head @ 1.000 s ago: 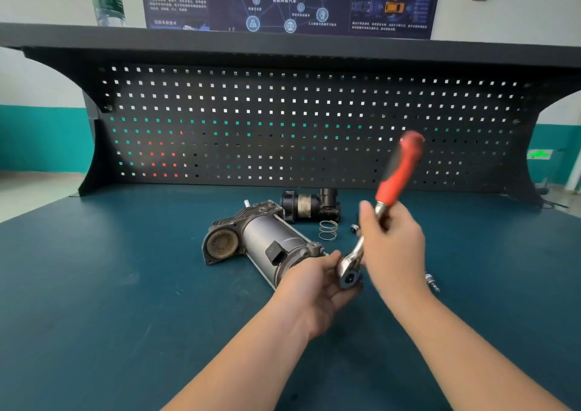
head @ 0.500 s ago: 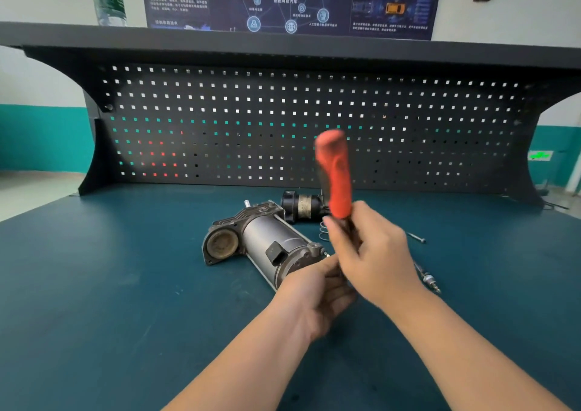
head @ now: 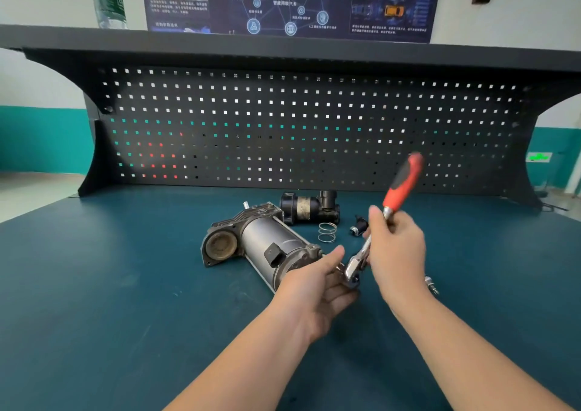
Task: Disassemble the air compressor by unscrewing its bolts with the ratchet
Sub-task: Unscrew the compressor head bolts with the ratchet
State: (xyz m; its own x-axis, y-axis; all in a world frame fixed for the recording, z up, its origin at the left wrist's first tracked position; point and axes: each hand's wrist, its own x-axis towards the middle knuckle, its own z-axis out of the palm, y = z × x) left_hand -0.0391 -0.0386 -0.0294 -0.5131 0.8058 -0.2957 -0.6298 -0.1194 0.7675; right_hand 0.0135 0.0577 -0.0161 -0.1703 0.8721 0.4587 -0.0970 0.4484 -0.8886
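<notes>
Bottle: clear plastic water bottle on the dark shelf, far left.
Compressor: grey metal air compressor, cylindrical, on its side on the teal bench mat, round rusty port facing left, near end toward the hands.
Left hand: at the compressor's near end, fingers curled up around the ratchet head; exact hold on head or socket hidden, cannot tell.
Loose parts: black cylindrical valve unit, bare wire spring, small black fitting, all behind the hands.
Ratchet: chrome ratchet with red-and-black handle, head low at the end face, handle tilted up to the right.
Right hand: wrapped round the chrome shank just below the grip.
Bolt: removed bolt on mat, right of the wrist.
Step (judged): loosening an end-face bolt, mid-swing.
Next (judged): head kept seated square; handle swung back across.
</notes>
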